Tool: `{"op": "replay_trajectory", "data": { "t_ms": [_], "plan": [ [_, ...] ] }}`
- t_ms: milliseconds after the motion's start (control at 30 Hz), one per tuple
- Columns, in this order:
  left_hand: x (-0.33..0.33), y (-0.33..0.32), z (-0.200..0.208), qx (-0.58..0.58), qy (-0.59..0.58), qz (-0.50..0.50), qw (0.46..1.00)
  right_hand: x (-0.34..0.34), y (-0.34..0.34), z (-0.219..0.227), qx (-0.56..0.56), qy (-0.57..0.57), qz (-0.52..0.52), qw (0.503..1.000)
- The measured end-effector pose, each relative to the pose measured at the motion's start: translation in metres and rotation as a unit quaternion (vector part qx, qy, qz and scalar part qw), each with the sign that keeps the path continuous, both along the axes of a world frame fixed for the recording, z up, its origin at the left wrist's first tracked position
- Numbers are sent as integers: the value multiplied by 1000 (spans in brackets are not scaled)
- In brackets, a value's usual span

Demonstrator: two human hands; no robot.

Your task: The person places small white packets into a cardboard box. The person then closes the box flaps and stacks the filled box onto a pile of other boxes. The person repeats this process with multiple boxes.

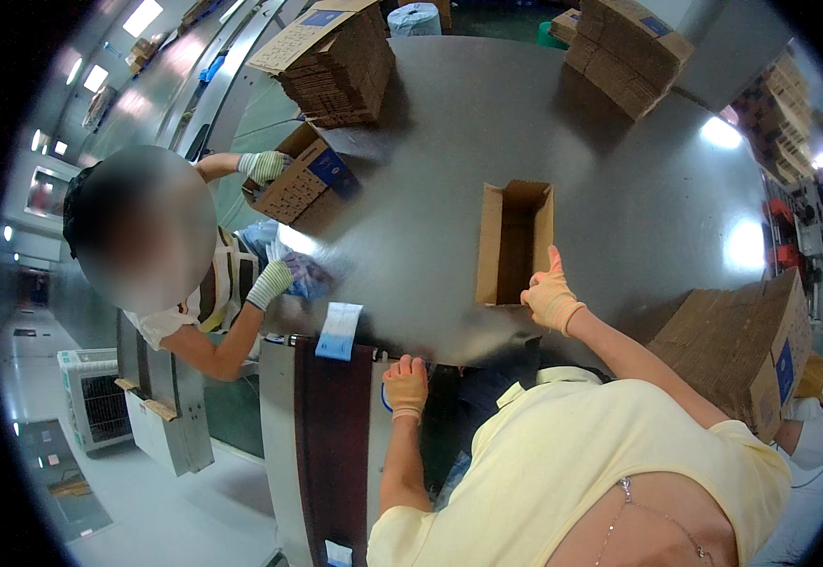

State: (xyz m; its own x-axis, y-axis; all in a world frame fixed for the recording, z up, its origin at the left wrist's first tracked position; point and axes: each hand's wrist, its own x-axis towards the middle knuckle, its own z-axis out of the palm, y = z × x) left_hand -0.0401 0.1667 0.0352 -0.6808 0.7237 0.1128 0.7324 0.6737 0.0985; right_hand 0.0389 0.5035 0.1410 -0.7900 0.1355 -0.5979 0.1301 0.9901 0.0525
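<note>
My right hand [552, 294], in a pale orange glove, grips the near right corner of an open cardboard box [490, 248]. No contents show in its visible interior. My left hand [404, 386], gloved alike, has curled fingers beside the dark red conveyor belt [334, 449], at the table's near edge. Whether something is in those fingers is hidden. A blue-and-white packet [339, 331] lies where the belt meets the metal table [421, 170].
At left, a co-worker's striped gloved hands touch a box [291, 184] and blue plastic packets [304, 274]. Stacks of flattened cartons stand at back left [341, 71], back right [624, 57] and near right [737, 345]. Another packet [339, 553] lies lower on the belt.
</note>
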Motion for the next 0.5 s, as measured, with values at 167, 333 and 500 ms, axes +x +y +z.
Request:
{"op": "replay_trajectory", "data": {
  "t_ms": [167,333,500],
  "plan": [
    [0,0,0,8,8,0,1000,0,1,-2,1,11,12,1000],
    [1,1,0,5,26,-4,1000,2,1,-1,17,45,33,998],
    [0,1,1,4,30,1,1000,7,2,-17,27,76,-31,996]
  ]
}}
